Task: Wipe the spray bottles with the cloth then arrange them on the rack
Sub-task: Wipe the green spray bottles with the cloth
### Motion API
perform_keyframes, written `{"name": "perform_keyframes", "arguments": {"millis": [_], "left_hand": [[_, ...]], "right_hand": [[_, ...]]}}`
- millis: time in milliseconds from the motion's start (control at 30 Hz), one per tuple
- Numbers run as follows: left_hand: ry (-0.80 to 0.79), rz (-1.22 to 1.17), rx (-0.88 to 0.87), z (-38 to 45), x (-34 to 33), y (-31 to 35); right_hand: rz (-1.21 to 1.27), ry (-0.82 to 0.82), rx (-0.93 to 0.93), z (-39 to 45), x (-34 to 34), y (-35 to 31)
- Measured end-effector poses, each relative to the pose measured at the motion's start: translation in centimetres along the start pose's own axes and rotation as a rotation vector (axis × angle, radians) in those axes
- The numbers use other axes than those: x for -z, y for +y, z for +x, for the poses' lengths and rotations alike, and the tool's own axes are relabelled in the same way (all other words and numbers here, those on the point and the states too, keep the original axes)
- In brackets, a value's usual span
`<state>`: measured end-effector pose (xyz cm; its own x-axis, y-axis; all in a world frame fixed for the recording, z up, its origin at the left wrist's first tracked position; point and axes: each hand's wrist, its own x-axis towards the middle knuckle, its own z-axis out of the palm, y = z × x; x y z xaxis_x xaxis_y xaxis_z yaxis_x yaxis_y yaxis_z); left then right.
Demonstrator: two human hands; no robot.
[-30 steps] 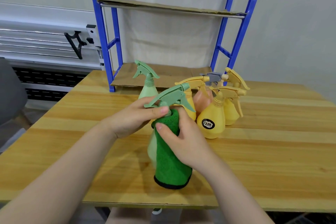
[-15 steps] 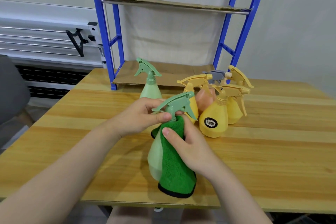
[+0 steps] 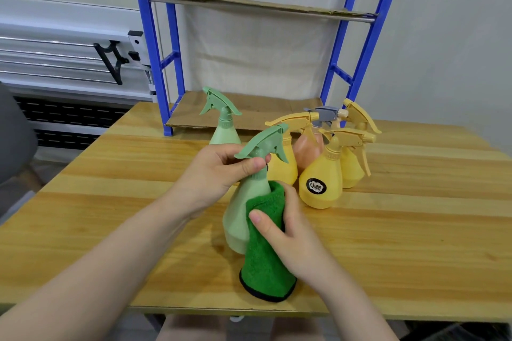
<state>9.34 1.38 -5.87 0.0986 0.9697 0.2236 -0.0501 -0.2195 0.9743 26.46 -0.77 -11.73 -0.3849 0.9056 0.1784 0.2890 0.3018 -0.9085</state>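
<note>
At frame centre, wiping step: left hand [image 3: 213, 171] grips the green spray bottle [image 3: 243, 213] neck, right hand [image 3: 288, 232] presses the green cloth [image 3: 263, 263] on its body; next, finish and shelve on the blue rack [image 3: 368, 44].

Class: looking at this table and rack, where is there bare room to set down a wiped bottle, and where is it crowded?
Bare: the cardboard lower shelf between the blue rack posts, the upper shelf, and the table left of the left hand. Crowded: the yellow and pink bottles clustered just behind the right hand.
</note>
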Motion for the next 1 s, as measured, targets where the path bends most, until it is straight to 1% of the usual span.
{"name": "perform_keyframes", "arguments": {"millis": [167, 267, 400, 500, 633, 700, 733, 833, 933, 1000], "left_hand": [[0.105, -0.06, -0.014, -0.1, 0.5, 0.3], [0.198, -0.078, -0.02, 0.2, 1.3, 0.9], [0.236, -0.102, -0.049, 0.5, 1.6, 1.8], [0.217, 0.003, -0.086, 0.2, 0.8, 2.1], [0.218, 0.13, -0.111, -0.1, 0.0, 2.0], [0.222, 0.207, -0.127, -0.1, -0.6, 1.4], [0.239, 0.202, -0.124, -0.1, -0.9, 1.0], [0.314, 0.064, -0.093, 0.0, -1.7, 0.3], [0.339, 0.046, -0.119, 0.2, -1.7, 0.4], [0.34, 0.024, -0.114, 0.1, -1.6, 0.4]], "right_hand": [[-0.025, -0.016, -0.018, -0.9, -0.2, -0.2], [-0.058, -0.013, -0.005, -1.0, -0.4, -0.2], [-0.059, 0.075, 0.026, -0.4, -1.2, -0.2], [-0.128, 0.12, 0.062, 0.8, -1.2, -0.8], [-0.259, 0.1, 0.135, 2.2, -0.8, -2.7], [-0.292, 0.142, 0.177, 2.9, -0.7, -3.6], [-0.31, 0.176, 0.193, 3.4, -0.6, -3.9], [-0.38, 0.257, 0.22, 4.3, -0.7, -4.2], [-0.304, 0.314, 0.236, 4.2, -0.9, -3.7], [-0.262, 0.322, 0.222, 3.7, -1.1, -2.9]]}}
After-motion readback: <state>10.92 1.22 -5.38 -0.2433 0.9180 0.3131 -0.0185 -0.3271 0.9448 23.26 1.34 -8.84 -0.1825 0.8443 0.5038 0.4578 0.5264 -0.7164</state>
